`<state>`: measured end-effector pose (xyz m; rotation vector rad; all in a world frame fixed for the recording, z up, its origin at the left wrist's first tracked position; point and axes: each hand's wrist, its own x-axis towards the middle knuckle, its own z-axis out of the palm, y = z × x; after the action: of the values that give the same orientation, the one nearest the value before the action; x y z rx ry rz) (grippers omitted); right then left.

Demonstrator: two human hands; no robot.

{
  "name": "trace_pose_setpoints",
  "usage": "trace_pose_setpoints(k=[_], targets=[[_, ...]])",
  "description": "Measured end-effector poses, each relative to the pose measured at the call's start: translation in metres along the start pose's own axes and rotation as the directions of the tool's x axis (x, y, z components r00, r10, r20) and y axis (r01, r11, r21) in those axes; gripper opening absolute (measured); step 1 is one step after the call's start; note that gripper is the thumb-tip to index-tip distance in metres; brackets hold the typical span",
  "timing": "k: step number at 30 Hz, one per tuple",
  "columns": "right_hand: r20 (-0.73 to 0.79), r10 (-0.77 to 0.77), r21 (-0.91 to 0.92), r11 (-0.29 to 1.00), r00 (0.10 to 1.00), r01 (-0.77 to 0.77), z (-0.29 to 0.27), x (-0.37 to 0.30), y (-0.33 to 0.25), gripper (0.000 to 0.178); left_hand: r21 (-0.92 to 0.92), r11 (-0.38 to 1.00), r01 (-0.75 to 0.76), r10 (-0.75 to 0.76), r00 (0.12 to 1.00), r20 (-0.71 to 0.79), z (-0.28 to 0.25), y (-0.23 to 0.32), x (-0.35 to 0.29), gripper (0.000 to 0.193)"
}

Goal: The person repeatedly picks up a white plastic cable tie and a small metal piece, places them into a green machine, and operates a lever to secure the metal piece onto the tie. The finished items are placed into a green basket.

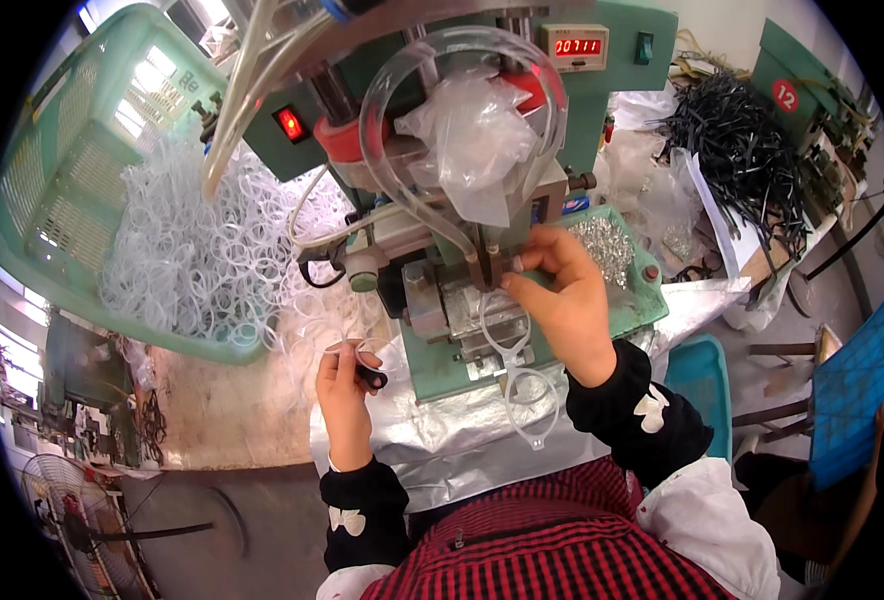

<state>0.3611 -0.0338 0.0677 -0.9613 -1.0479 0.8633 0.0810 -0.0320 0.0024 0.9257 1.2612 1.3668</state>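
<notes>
My right hand [569, 305] is at the middle of a green press machine [607, 95], thumb and fingers closed on the upper end of a transparent plastic piece. That piece [532, 405] has linked rings like a spectacle frame and hangs down over the front of the machine's base. The fingertips are close beside the press's narrow metal tip. Lower left, my left hand [342, 390] is closed in a pinch around a small black object [372, 377], whose kind I cannot make out. Thin transparent loops lie just by its fingertips.
A green basket [72, 215] tipped at the left spills many transparent ring pieces [212, 250] onto the table. Small metal parts [605, 250] fill the green tray on the right. Black strips [737, 140] are heaped at the far right; a blue bin [700, 385] stands below.
</notes>
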Motion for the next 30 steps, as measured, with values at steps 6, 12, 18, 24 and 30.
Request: trace_pose_setpoints(k=[6,12,18,24,30], targets=[[-0.052,0.087,0.075,0.994,0.995,-0.083,0.005,-0.008,-0.006,0.043,-0.087,0.980,-0.177,0.178,0.984,0.008,0.035,0.042,-0.017,0.023],[-0.021,0.115,0.228,0.968,0.993,-0.107,0.019,-0.011,-0.024,0.046,-0.197,0.901,-0.387,0.434,0.826,0.359,0.064,0.118,-0.083,0.029],[0.071,-0.234,-0.382,0.891,0.970,0.243,-0.007,-0.025,-0.019,0.043,0.053,0.899,0.435,-0.332,0.597,0.730,0.093,0.111,-0.093,0.035],[-0.299,-0.144,-0.533,0.845,0.943,-0.040,-0.129,0.000,0.041,0.034,0.137,0.818,0.559,-0.487,0.545,0.682,0.121,0.089,-0.071,0.039],[-0.007,-0.193,-0.963,0.267,0.981,0.045,-0.119,-0.025,0.035,0.029,0.116,0.827,0.550,-0.466,0.555,0.690,0.121,0.082,-0.067,0.039]])
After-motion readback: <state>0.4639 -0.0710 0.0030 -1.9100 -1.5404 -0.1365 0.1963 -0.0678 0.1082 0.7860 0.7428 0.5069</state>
